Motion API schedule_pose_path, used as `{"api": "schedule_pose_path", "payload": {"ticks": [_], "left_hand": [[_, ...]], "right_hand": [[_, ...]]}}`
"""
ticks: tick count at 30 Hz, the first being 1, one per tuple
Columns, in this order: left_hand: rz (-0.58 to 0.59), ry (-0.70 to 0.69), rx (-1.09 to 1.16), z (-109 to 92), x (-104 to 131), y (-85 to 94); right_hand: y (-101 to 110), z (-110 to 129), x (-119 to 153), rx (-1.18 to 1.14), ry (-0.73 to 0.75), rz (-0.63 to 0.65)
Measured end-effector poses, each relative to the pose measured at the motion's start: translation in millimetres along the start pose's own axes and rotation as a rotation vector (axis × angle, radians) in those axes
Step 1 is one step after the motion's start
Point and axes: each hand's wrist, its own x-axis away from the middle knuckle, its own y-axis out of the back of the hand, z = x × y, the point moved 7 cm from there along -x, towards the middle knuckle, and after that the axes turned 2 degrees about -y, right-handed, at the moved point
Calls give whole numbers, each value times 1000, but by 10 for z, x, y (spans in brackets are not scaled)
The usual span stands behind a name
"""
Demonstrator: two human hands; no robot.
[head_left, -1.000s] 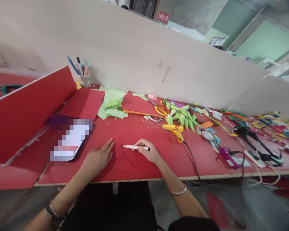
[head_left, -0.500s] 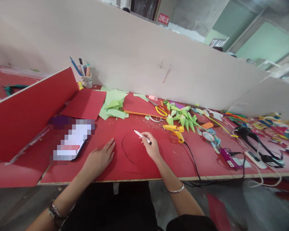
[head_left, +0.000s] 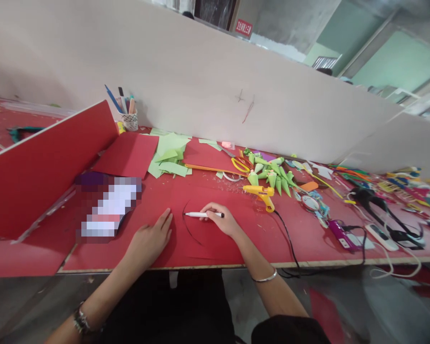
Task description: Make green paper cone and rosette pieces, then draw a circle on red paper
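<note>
A red sheet [head_left: 215, 246] lies at the front middle of the red table, with a thin black curved line [head_left: 190, 231] drawn on it. My right hand [head_left: 220, 217] pinches a white marker [head_left: 197, 215] with a black end; its tip points left and meets the curve's upper left part. To the left of the curve, my left hand [head_left: 152, 236] lies flat, fingers stretched out on the red surface, holding nothing. A phone with a blurred screen [head_left: 111, 208] lies further left.
A yellow glue gun [head_left: 260, 192] with a black cord lies right of my right hand. Behind are green paper cones [head_left: 272, 174], scissors [head_left: 239, 165] and green paper scraps [head_left: 172, 155]. A red board [head_left: 50, 172] leans at left; a pen cup [head_left: 130, 120] stands behind.
My right hand has brought the marker tip down and to the left, from above the curve's top end to its left side. My left hand has barely moved.
</note>
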Motion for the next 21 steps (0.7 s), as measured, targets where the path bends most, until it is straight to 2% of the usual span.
{"api": "schedule_pose_path", "payload": {"ticks": [5,10,13,17,19,21], "left_hand": [[-11,23,34,29,7,-7],[-37,20,31,34,5,-33],[-43,9,11,26,6,-37],[-52,6,34,21,5,-22],[-53,5,36,20,5,-17],[-52,4,19,21,6,-15]], "right_hand": [[55,-59,-73,-11,-23,-36],[25,-64,-55,42,2,-52],[1,-41,-29,62,-1,0],[-39,-16,-14,-1,-25,140],[-24,-21,-26,-47,-30,144],[12,-42,-48,-78,-30,90]]}}
